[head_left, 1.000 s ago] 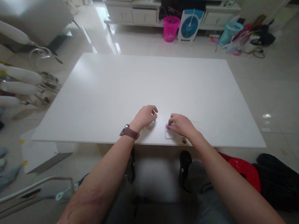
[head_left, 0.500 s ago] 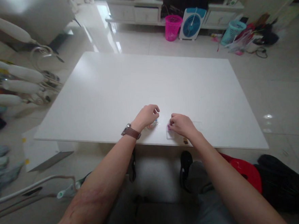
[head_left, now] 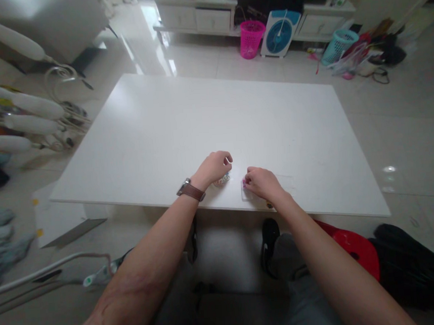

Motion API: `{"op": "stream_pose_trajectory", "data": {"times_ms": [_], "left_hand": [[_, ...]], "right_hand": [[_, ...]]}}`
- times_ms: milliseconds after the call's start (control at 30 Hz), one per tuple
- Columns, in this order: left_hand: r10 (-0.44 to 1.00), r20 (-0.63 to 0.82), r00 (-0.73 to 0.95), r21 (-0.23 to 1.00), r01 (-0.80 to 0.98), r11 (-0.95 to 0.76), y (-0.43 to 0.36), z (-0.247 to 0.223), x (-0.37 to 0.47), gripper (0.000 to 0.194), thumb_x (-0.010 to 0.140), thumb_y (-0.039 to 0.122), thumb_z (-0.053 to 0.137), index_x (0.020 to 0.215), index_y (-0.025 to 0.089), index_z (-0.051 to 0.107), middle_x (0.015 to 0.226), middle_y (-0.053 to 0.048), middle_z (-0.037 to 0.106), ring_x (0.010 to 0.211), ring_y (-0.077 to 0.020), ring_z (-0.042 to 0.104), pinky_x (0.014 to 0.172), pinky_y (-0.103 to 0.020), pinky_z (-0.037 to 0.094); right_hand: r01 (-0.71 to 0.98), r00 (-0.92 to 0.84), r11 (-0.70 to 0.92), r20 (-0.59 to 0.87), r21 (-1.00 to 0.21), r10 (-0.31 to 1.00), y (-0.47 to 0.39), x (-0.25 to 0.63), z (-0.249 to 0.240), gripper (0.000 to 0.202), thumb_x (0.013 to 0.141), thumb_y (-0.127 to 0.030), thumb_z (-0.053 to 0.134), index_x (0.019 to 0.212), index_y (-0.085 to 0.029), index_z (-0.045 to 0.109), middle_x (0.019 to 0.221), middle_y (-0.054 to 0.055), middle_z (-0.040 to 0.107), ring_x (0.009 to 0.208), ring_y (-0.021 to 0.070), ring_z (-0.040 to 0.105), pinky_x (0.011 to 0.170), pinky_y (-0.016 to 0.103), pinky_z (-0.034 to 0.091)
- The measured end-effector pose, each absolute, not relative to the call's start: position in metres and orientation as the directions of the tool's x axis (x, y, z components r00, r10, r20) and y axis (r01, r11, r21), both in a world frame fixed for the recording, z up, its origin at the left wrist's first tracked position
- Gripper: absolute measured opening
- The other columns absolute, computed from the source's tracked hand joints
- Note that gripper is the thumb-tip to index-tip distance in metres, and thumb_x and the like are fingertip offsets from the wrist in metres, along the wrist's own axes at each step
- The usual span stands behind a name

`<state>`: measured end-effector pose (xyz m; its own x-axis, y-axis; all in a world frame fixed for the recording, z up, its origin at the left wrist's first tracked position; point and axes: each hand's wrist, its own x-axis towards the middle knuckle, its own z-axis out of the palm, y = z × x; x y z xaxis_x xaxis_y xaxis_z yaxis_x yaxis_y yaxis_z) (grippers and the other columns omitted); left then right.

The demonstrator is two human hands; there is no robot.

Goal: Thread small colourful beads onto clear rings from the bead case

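My left hand (head_left: 217,166) hovers over the near part of the white table (head_left: 206,113), thumb and fingertips apart in a curve. Below it lies a small pile of ring-like items (head_left: 222,180), partly covered by the hand. My right hand (head_left: 260,180) is closed at the left end of a clear flat tray (head_left: 246,196). Small pink-purple pieces (head_left: 244,183) show at its fingertips; whether they are gripped is too small to tell. A small dark and orange item (head_left: 269,205) lies at the table's front edge, partly under my right wrist.
A pink basket (head_left: 252,39), a blue fan (head_left: 280,33) and a teal basket (head_left: 338,46) stand on the floor beyond the table. A red stool (head_left: 357,251) is at the lower right. White-padded metal frames (head_left: 34,106) stand at the left.
My right hand has shifted slightly down and left at the tray, covering more of the small dark and orange item. My left hand has hardly moved.
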<state>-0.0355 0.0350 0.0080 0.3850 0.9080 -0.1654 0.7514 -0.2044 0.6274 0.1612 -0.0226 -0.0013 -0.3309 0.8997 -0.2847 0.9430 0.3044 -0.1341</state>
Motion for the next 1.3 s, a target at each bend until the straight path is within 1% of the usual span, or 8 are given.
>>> {"op": "stream_pose_trajectory", "data": {"times_ms": [333,500,800,967,1033,1133,1233,1300], "left_hand": [[0.906,-0.213,0.366,0.557,0.807,-0.195,0.038,0.004,-0.043,0.025,0.082,0.011,0.059,0.096,0.016,0.078,0.097,-0.009,0.078,0.087,-0.0203,0.070,0.083,-0.030,0.053],[0.910,-0.278,0.308,0.475,0.867,-0.149,0.039,-0.007,-0.046,0.024,0.080,0.011,0.064,0.099,0.016,0.079,0.098,-0.010,0.078,0.088,-0.0199,0.070,0.084,-0.029,0.053],[0.883,-0.282,0.376,0.463,0.859,-0.218,0.028,-0.017,-0.033,0.031,0.082,0.007,0.057,0.102,0.017,0.080,0.095,-0.011,0.077,0.086,-0.0205,0.070,0.087,-0.031,0.053],[0.891,-0.266,0.369,0.412,0.879,-0.241,0.028,-0.024,-0.031,0.028,0.078,0.006,0.058,0.092,0.017,0.080,0.094,-0.013,0.077,0.089,-0.0230,0.070,0.083,-0.032,0.053],[0.898,-0.254,0.359,0.445,0.868,-0.221,0.029,-0.023,-0.031,0.026,0.077,0.006,0.059,0.089,0.016,0.080,0.091,-0.012,0.077,0.087,-0.0225,0.069,0.081,-0.032,0.053],[0.895,-0.247,0.371,0.613,0.775,-0.152,0.033,-0.017,-0.028,0.020,0.079,0.011,0.063,0.090,0.015,0.080,0.087,-0.010,0.077,0.080,-0.0191,0.068,0.078,-0.030,0.052],[0.856,-0.223,0.466,0.832,0.549,-0.082,0.036,-0.011,-0.024,0.017,0.081,0.021,0.068,0.093,0.014,0.079,0.086,-0.008,0.077,0.076,-0.0161,0.066,0.074,-0.028,0.052],[0.823,-0.198,0.533,0.921,0.388,-0.030,0.036,-0.008,-0.022,0.019,0.082,0.024,0.070,0.094,0.014,0.079,0.084,-0.007,0.076,0.075,-0.0148,0.065,0.073,-0.028,0.051]], "right_hand": [[0.944,-0.287,0.226,-0.260,-0.241,0.922,-0.016,0.176,0.011,0.023,0.093,-0.035,0.062,0.086,-0.021,0.079,0.099,0.008,0.071,0.084,0.0189,0.063,0.069,0.029,0.040],[0.957,-0.217,0.160,-0.227,-0.244,0.949,-0.013,0.185,0.015,0.021,0.092,-0.027,0.059,0.088,-0.020,0.078,0.102,0.007,0.070,0.089,0.0187,0.063,0.076,0.028,0.042],[0.947,-0.226,0.166,-0.203,-0.277,0.953,-0.014,0.182,0.016,0.021,0.092,-0.028,0.057,0.087,-0.021,0.077,0.100,0.006,0.070,0.089,0.0182,0.063,0.076,0.028,0.040],[0.948,-0.224,0.166,-0.202,-0.271,0.953,-0.015,0.183,0.017,0.021,0.092,-0.027,0.057,0.088,-0.021,0.076,0.099,0.005,0.070,0.086,0.0175,0.062,0.073,0.028,0.039],[0.947,-0.222,0.166,-0.188,-0.276,0.957,-0.015,0.184,0.018,0.020,0.092,-0.027,0.058,0.087,-0.021,0.076,0.098,0.005,0.070,0.085,0.0177,0.062,0.072,0.028,0.039],[0.931,-0.231,0.177,-0.139,-0.321,0.963,-0.015,0.183,0.019,0.018,0.091,-0.026,0.059,0.086,-0.020,0.076,0.095,0.006,0.071,0.084,0.0177,0.062,0.073,0.028,0.040],[0.870,-0.273,0.220,-0.060,-0.442,0.960,-0.014,0.181,0.019,0.014,0.091,-0.024,0.062,0.088,-0.020,0.076,0.091,0.005,0.073,0.079,0.0161,0.062,0.075,0.027,0.042],[0.812,-0.288,0.244,0.000,-0.531,0.958,-0.013,0.179,0.018,0.012,0.090,-0.024,0.065,0.088,-0.019,0.075,0.087,0.004,0.074,0.074,0.0149,0.061,0.074,0.027,0.043]]}}
